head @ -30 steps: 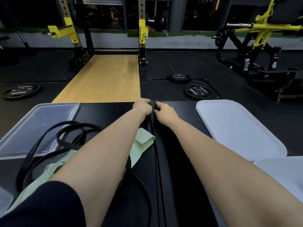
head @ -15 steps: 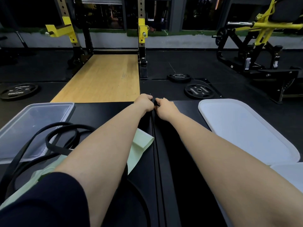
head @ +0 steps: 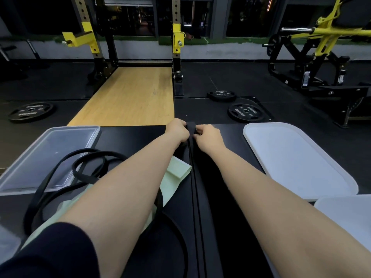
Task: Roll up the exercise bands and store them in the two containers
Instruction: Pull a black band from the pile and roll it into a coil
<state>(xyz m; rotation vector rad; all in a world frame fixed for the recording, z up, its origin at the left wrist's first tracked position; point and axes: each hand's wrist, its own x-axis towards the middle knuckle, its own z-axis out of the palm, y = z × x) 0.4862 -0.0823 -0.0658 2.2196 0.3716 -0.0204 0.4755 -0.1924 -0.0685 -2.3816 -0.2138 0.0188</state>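
Your left hand (head: 177, 130) and right hand (head: 208, 137) both pinch the far end of a black band (head: 194, 177). The band lies flat and straight down the middle of the black table (head: 130, 137), running back toward you. A clear box (head: 36, 157) sits on your left. A green band (head: 176, 173) and a loose black loop (head: 88, 167) lie under your left arm. A white tray (head: 297, 157) sits on your right.

Background — a wooden lifting platform (head: 128, 97) lies inside a squat rack (head: 176, 43) with yellow hooks. Three black weight plates lie flat on the dark rubber floor (head: 241, 77): one at left (head: 30, 112), two at right (head: 221, 95) (head: 246, 112). Far right — a yellow-and-black plate-loaded machine (head: 321, 47).
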